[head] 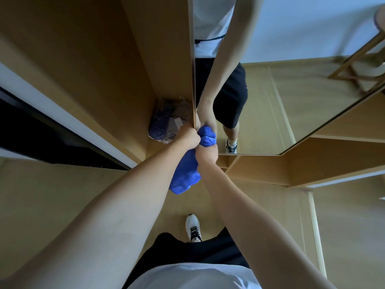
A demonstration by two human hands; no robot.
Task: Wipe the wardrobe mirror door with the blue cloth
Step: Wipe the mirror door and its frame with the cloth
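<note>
The wardrobe mirror door (270, 105) stands ajar ahead of me, its left edge facing me, its glass reflecting my arm, shorts and the floor. My left hand (188, 136) grips that left edge of the door near its lower part. My right hand (206, 154) holds the bunched blue cloth (185, 174) and presses it against the mirror right beside the edge. Part of the cloth hangs down below my hands. The upper lump of cloth shows against the glass with its reflection.
Inside the open wardrobe (104, 59) a patterned folded bundle (168, 122) lies on the bottom shelf, just left of the door edge. Wooden shelving (312, 163) runs to the right below the mirror. My white shoe (193, 227) stands on the wood floor. A dark opening (31, 132) lies at left.
</note>
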